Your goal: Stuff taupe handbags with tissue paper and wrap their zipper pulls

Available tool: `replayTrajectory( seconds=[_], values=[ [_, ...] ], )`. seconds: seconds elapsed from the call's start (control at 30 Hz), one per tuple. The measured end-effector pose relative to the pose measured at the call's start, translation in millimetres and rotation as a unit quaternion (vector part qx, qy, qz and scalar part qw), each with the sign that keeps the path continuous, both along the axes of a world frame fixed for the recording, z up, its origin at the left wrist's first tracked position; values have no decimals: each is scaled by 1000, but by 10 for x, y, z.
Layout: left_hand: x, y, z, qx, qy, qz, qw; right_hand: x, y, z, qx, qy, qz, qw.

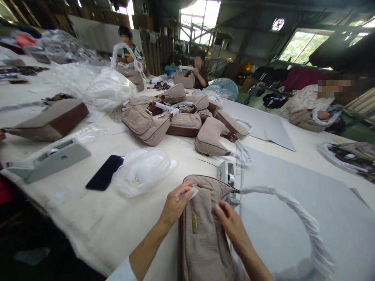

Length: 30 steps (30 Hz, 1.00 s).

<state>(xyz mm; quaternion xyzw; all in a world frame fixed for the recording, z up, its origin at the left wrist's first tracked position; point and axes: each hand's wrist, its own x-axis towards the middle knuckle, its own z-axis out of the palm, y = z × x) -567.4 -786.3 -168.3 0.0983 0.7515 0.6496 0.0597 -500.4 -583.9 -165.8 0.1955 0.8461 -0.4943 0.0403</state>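
Observation:
A taupe handbag [202,238] with a small gold plate lies on the table in front of me. Its long strap [301,218], wrapped in white paper, curves out to the right. My left hand [177,201] is at the bag's far left edge, its thumb and fingers pinching a small white translucent piece [193,192]. Over the bag's right side is my right hand [230,222], fingers apart and slightly curled, holding nothing visible. A grey tape dispenser [226,171] stands just beyond the bag.
Several similar handbags [184,123] are heaped at mid-table. To the left are a dark phone [104,173], crumpled clear plastic [143,171], a larger tape dispenser [55,158] and another bag [49,119]. Grey sheets [293,195] cover the right side. Other people sit around the table, handling bags.

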Motion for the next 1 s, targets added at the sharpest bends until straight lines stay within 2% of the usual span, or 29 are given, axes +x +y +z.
replayTrajectory(
  seconds=[0.07,0.17,0.23,0.3,0.4,0.5,0.6,0.67,0.73,0.87,1.0],
  values=[
    [-17,-35,-42,-31,7,-31,999,125,-158,-70,-6,23,37,999],
    [48,-170,-74,-71,4,-26,997,226,-268,-94,-9,26,55,998],
    [102,-248,-71,-88,-6,-21,996,149,-260,-57,32,58,45,997],
    [127,-282,-63,-95,-6,-19,995,-52,-226,5,94,113,49,988],
    [98,-272,-64,-88,0,-15,996,-454,-206,122,178,126,154,964],
    [43,-256,-77,-80,-3,-6,997,-760,-259,239,238,51,299,923],
    [11,-259,-91,-71,-12,-3,997,-868,-332,309,295,1,363,884],
    [1,-267,-95,-64,-18,-5,998,-856,-348,301,313,-4,365,877],
    [-9,-277,-95,-58,-27,-8,998,-809,-323,241,287,25,339,896],
    [-48,-295,-85,-67,-50,-8,996,-690,-206,34,140,94,223,960],
    [-124,-265,-19,-86,-41,-10,995,-613,-140,-143,8,125,108,986]
  ],
)
